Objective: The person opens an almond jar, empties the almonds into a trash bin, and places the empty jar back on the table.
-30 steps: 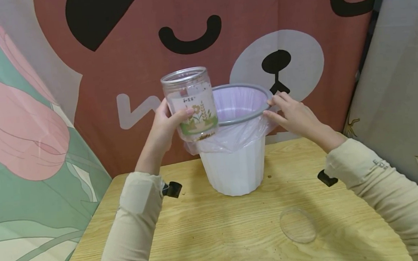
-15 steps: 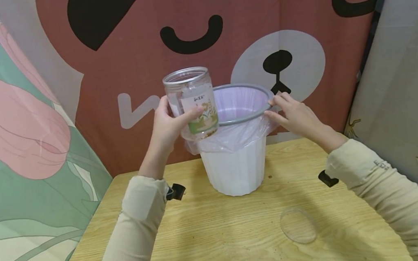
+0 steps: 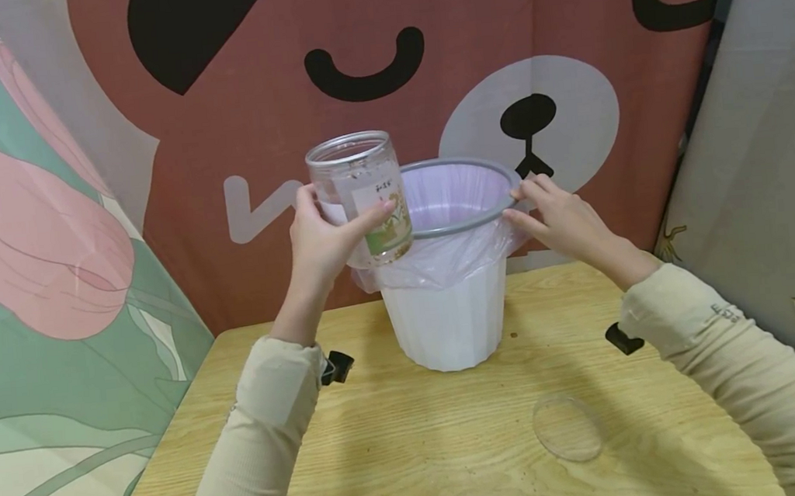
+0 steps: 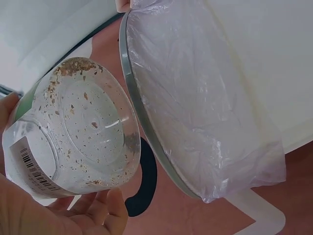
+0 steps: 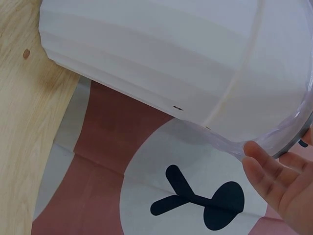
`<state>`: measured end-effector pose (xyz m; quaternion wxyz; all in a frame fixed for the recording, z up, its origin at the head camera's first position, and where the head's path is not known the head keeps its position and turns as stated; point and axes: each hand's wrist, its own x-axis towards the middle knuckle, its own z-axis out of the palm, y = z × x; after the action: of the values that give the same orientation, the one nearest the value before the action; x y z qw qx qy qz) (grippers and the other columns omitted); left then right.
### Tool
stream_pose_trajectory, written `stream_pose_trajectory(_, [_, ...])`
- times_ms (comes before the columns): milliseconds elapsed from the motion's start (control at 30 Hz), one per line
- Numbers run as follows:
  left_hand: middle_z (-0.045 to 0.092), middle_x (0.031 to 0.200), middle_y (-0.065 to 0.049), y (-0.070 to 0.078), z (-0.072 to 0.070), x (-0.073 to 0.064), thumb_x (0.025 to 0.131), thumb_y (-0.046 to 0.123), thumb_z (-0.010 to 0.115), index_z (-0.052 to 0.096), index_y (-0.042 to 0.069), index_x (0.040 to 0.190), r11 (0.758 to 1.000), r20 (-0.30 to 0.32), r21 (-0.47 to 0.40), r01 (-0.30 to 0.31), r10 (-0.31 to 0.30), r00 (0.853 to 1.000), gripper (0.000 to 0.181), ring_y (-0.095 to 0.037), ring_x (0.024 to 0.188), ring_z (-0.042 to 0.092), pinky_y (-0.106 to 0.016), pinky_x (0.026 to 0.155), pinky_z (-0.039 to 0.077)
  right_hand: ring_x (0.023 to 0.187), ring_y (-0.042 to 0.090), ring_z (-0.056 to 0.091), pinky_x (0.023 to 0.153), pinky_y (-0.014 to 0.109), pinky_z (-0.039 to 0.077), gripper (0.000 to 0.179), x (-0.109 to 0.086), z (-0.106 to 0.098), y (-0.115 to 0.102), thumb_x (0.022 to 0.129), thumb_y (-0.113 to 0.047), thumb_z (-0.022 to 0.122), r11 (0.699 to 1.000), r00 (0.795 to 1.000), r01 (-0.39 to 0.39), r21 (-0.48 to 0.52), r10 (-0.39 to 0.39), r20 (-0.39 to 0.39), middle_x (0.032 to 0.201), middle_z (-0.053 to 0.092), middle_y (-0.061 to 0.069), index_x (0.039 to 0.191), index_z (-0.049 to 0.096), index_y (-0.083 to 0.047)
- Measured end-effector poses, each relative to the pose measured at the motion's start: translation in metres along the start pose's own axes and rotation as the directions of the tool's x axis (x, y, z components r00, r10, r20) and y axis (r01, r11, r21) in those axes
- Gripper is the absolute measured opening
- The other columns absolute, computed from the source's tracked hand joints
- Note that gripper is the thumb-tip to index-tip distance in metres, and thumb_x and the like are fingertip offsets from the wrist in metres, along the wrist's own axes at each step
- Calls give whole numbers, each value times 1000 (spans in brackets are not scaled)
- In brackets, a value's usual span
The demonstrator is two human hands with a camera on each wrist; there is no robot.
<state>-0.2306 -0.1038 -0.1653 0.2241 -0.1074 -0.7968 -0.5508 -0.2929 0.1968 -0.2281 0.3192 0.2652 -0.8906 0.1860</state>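
My left hand (image 3: 320, 242) grips a clear plastic jar (image 3: 345, 186) with a metal rim and a printed label, tilted slightly, its mouth up and lidless. In the left wrist view, brown crumbs (image 4: 76, 66) cling inside the jar's base and wall. The jar is just left of a white trash can (image 3: 446, 326), overlapping its grey rim in the head view. A thin, pale purple bag lines the can and folds over the rim. At the can's right side, my right hand (image 3: 567, 223) pinches the rim and bag edge between thumb and fingers.
A clear round lid (image 3: 567, 428) lies on the wooden table (image 3: 385, 451), right of the middle. Small dark crumbs dot the tabletop. Behind the table hangs a curtain (image 3: 240, 120) with a bear face.
The left hand has turned the jar, so its label now faces further right. The left forearm has shifted slightly right. The right hand and trash can stay put.
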Motion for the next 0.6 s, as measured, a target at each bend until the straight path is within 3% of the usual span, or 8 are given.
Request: stream_pose_trajectory(600, [55,105,0,4,3,-10,61,41,79,38,13,119,1000,40,-5,-26,26,999,77,-14,93,53,-31,77,45,65,26,52,49,36,41,30,0,1,1,91,-30,51,1000,1000,-14,2,14,2,100,46,13,106,50,-4])
